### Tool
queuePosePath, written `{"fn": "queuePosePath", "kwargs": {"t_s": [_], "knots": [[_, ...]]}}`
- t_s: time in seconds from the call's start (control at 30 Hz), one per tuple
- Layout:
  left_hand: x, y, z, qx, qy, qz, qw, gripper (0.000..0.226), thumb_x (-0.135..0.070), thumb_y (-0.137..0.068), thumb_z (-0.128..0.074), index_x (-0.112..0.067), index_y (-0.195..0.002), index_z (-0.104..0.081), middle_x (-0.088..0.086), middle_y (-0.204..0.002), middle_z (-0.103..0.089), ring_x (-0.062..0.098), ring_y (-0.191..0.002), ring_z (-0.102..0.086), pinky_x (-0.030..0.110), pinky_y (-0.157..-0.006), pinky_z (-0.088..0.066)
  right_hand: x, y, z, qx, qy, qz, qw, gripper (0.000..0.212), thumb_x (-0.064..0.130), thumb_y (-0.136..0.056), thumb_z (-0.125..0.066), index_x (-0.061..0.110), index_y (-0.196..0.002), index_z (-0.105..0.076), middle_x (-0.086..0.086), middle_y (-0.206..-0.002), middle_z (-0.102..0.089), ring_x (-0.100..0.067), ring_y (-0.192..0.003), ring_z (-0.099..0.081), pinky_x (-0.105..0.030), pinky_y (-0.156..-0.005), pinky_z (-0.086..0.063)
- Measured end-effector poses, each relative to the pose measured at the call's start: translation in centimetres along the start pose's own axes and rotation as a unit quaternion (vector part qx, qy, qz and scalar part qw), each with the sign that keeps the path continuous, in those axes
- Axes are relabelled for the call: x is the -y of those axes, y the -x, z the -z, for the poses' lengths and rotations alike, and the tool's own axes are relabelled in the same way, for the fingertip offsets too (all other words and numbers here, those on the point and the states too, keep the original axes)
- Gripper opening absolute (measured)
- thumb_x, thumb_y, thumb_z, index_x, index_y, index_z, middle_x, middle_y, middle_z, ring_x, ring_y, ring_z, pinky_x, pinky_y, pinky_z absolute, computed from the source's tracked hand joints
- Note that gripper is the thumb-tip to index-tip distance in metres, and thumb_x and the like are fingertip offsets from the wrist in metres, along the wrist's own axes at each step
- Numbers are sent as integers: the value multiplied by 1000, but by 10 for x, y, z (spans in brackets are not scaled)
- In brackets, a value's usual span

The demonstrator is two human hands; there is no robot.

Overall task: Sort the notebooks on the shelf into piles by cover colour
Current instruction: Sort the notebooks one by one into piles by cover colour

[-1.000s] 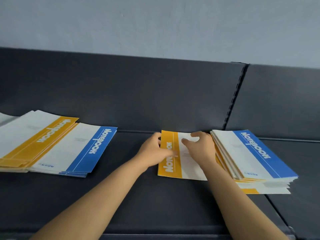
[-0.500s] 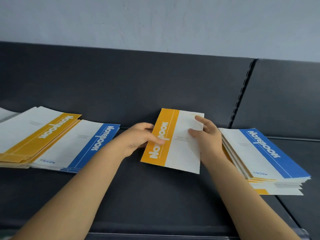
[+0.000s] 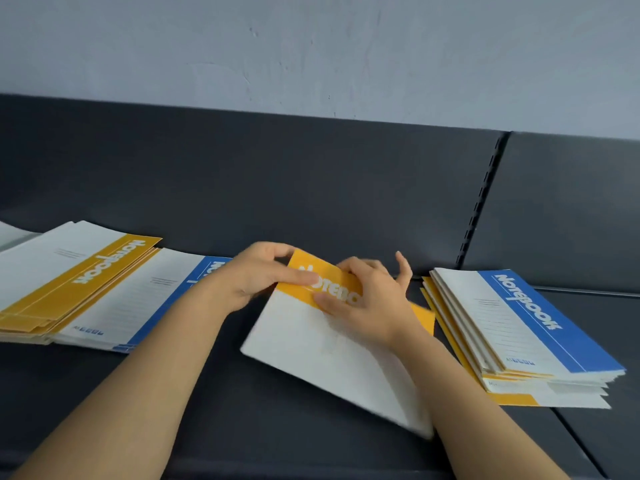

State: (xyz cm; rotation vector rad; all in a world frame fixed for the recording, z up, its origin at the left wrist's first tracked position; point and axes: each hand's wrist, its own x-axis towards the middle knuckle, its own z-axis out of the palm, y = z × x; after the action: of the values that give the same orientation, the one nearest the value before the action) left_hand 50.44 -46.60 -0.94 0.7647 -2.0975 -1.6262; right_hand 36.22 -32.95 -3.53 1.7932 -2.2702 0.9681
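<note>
A yellow-banded notebook is held tilted above the middle of the dark shelf, blurred by motion. My left hand pinches its far yellow edge between thumb and fingers. My right hand grips the yellow band from the right, thumb on the cover. At the left lies a pile of yellow notebooks, with a blue notebook pile beside it. On the right sits a mixed stack topped by a blue notebook, yellow ones showing beneath.
The shelf has a dark back panel with a slotted upright behind the right stack. A pale wall rises above. A white notebook corner shows at the far left edge.
The yellow notebook has been lifted off the shelf and turned, its yellow band now pointing away from me. Both hands shifted their hold to the band.
</note>
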Motion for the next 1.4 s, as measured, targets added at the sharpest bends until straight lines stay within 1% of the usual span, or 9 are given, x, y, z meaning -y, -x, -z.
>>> {"fn": "queuePosePath", "kwargs": {"t_s": [0.07, 0.13, 0.4, 0.53, 0.73, 1.03, 1.13, 1.23, 1.4], "knots": [[2, -3, 0, -51, 49, 15, 997, 35, -18, -71, -83, -11, -103, -71, 11, -94, -76, 24, -81, -73, 37, -76, -58, 2, -3, 3, -2, -133, -70, 989, 25, 48, -82, -67, 26, -87, -56, 10, -79, -66, -2, -87, -58, -36, -100, -36], [3, -5, 4, -46, 45, 25, 998, 37, -21, -72, -82, -14, -107, -70, 9, -97, -76, 25, -88, -73, 38, -80, -58, 0, -7, 8, -42, -253, -132, 957, 25, 33, -80, -75, 17, -82, -55, -2, -76, -71, -15, -69, -67, -38, -66, -55], [5, -3, 3, 29, 63, 60, 996, 35, -5, -83, -71, -11, -117, -65, 7, -107, -74, 24, -97, -72, 32, -75, -58, -15, -11, 20, -114, -442, -315, 832, 15, 25, -88, -67, 14, -95, -58, -3, -83, -73, -19, -72, -72, -36, -69, -60], [1, -1, -2, -37, 56, 24, 997, 32, -4, -89, -66, -14, -118, -60, 5, -104, -74, 19, -94, -72, 32, -70, -59, -15, -12, 20, -90, -441, -306, 839, 20, 22, -91, -64, 18, -108, -56, -5, -99, -71, -22, -84, -71, -45, -79, -58], [-11, 14, 17, -155, -22, -15, 988, 19, -12, -96, -55, -12, -113, -63, 1, -107, -70, 16, -95, -68, 32, -79, -54, 19, -6, 19, 57, -416, -227, 879, 62, 11, -80, -74, 23, -133, -43, 0, -109, -68, -22, -94, -69, -44, -84, -55], [-9, 82, 193, -162, -167, 20, 972, 29, -11, -77, -80, -10, -100, -61, 0, -102, -72, 18, -93, -70, 36, -81, -56, 175, -54, -43, 120, -425, -171, 881, 24, 5, -82, -71, 21, -94, -56, 5, -88, -71, -4, -65, -69, -13, -48, -50], [8, 92, 253, -185, -240, -19, 953, 37, -13, -82, -75, -15, -116, -60, -1, -123, -62, 21, -113, -61, 34, -89, -50, 236, -73, -81, 102, -355, -171, 913, 29, 9, -86, -68, 27, -80, -46, 13, -80, -60, -8, -70, -64, -19, -60, -52], [32, 92, 293, -182, -404, -49, 895, 55, -23, -93, -63, -15, -144, -43, 3, -150, -33, 22, -136, -35, 26, -105, -30, 279, -90, -125, 76, -176, -132, 972, 28, 18, -92, -61, 21, -119, -54, -1, -121, -60, -21, -108, -59, -32, -86, -49], [76, 86, 315, -67, -615, -16, 785, 41, -38, -103, -33, -14, -134, -46, 7, -153, -28, 29, -136, -24, 42, -109, -24, 296, -99, -185, 263, 92, -83, 957, 58, 42, -103, -24, 13, -152, -11, -8, -160, -7, -29, -147, -8, -41, -117, -13]]}}
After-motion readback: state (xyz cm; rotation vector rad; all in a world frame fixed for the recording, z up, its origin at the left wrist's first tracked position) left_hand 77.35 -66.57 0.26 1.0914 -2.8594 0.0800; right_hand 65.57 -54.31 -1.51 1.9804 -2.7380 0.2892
